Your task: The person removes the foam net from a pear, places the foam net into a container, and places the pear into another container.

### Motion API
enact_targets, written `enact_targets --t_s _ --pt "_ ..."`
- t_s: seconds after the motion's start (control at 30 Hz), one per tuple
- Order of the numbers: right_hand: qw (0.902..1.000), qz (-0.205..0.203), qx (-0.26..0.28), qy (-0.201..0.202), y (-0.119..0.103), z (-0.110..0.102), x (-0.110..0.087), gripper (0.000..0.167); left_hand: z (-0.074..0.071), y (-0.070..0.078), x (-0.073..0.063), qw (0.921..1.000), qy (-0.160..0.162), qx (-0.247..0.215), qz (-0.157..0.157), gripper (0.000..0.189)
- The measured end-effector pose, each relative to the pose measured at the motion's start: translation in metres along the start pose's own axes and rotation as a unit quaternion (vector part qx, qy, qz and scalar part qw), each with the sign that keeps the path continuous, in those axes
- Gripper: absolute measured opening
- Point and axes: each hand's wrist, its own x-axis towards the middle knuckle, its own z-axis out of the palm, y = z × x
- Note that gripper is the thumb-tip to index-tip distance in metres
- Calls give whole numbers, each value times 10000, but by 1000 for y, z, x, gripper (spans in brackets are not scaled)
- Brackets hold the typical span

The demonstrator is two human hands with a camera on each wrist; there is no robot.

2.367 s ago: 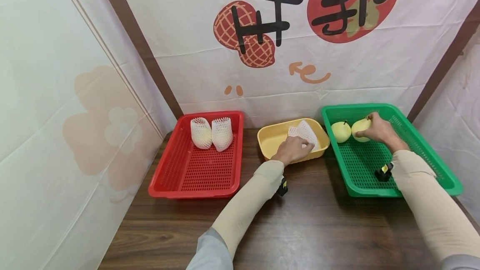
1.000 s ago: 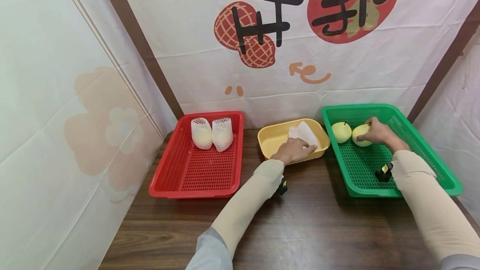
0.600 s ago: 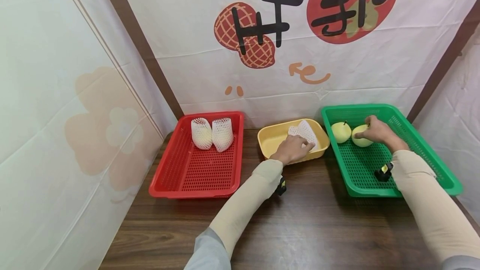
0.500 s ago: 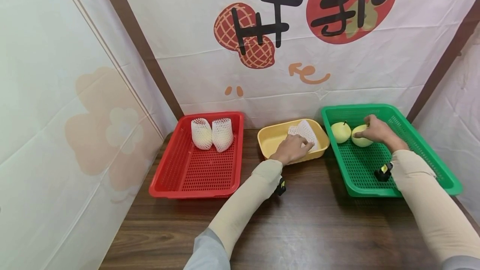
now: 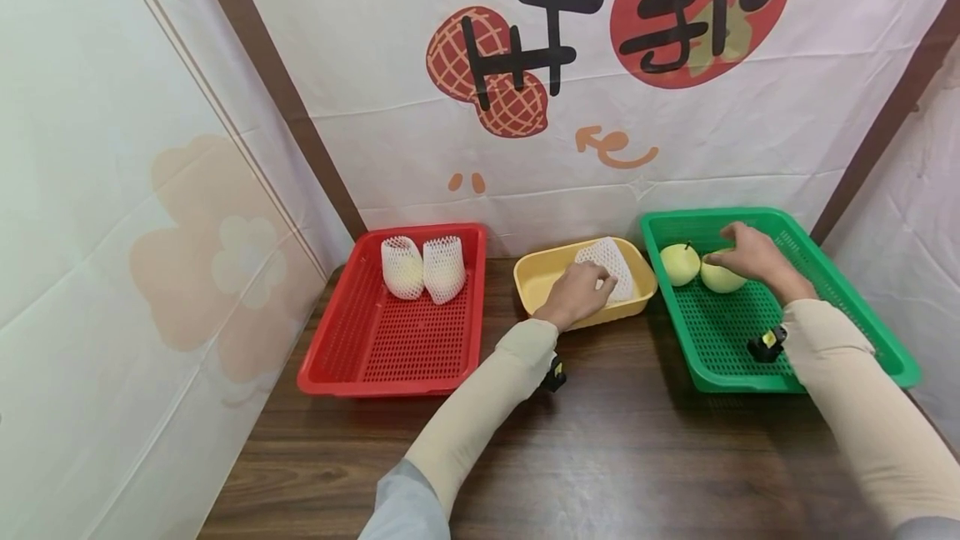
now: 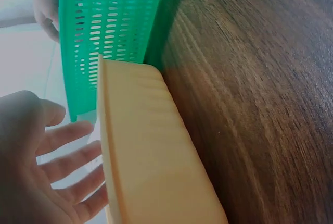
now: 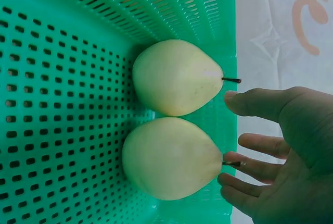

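Two round, pale-green pears (image 7: 177, 78), far left in the green plastic basket (image 5: 738, 384), might bruise if the spread right hand (image 5: 756, 257) knocks them, the left hand (image 5: 577, 292) also loosely spread.

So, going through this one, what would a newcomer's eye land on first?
Probably the bright baskets: red at the left, with two netted fruits at its far end, and green at the right, where the right grip is open by two bare pears. Between them, the left grip is over a yellow tray with white netting.
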Motion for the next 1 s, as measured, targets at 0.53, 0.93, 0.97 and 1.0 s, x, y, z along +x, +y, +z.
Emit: enact_targets --t_s 0.53,0.93,0.97,1.0 --pt "9983 -237 -176 497 -27 4 -6 61 -20 -1 -10 9928 824 -872 36 25" --pt "9968 -300 16 740 -50 7 -18 60 -38 -2 -21 9889 971 -1121 -53 24" --pt "9968 -299 65 733 -52 8 -19 59 -39 -3 -21 9882 984 -1168 -69 24" --pt "9969 -298 100 728 -53 8 -20 59 -40 -3 -22 9875 1013 -1206 -76 24"
